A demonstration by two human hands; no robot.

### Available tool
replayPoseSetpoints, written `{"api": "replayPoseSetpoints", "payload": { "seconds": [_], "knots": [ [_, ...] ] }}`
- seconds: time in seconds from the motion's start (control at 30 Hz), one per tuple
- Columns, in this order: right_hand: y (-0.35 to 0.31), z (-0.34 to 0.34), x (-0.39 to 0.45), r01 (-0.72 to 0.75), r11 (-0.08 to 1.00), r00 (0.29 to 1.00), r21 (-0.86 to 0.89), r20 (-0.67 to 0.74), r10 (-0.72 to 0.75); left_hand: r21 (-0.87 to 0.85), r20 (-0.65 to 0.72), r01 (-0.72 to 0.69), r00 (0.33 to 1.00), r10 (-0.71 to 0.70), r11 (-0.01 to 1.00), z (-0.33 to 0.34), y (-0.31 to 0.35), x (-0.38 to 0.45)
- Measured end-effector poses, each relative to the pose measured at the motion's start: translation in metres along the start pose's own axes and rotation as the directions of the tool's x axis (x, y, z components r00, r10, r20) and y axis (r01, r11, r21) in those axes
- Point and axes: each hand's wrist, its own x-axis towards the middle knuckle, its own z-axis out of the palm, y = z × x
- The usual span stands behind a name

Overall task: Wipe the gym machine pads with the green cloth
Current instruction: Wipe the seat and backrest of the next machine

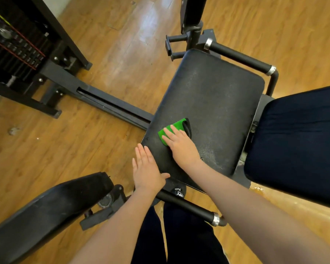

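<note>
Partly hidden green cloth (174,128), right hand (181,145) atop

Bare forearms (246,202), no sleeves, dark trousers (179,241)

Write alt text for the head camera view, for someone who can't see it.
A person's right hand presses a green cloth flat on a black seat pad of a gym machine, seen from above. The left hand rests open at the pad's near edge, above a wooden floor.
</note>
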Motion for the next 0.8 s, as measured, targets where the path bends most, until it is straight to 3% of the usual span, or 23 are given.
{"api": "replayPoseSetpoints", "payload": {
  "seconds": [0.3,0.43,0.53,0.67,0.73,0.8],
  "knots": [
    [0.058,0.019,-0.116,-0.274,0.962,0.962,-0.007,0.002,0.274,0.059,0.031,-0.014,0.999,0.013,0.998,-0.002,0.001,-0.001],
    [0.065,0.030,-0.144,-0.414,0.910,0.910,0.024,-0.018,0.415,0.075,0.024,-0.022,1.000,0.020,0.997,-0.002,0.001,0.000],
    [0.059,0.028,-0.143,-0.475,0.871,0.875,0.122,-0.034,0.482,0.064,0.016,-0.041,0.999,0.040,0.997,-0.003,0.000,0.000],
    [0.043,0.009,-0.125,-0.592,0.740,0.769,0.319,-0.052,0.637,0.029,-0.016,-0.073,0.997,0.074,0.997,-0.003,-0.008,-0.003],
    [0.025,-0.001,-0.103,-0.532,0.776,0.803,0.340,-0.088,0.589,-0.009,-0.040,-0.063,0.997,0.063,0.998,0.001,-0.013,-0.006],
    [0.003,-0.010,-0.070,-0.376,0.869,0.890,0.322,-0.134,0.435,-0.049,-0.072,-0.025,0.997,0.021,0.998,0.006,-0.014,-0.009]
  ]
}}
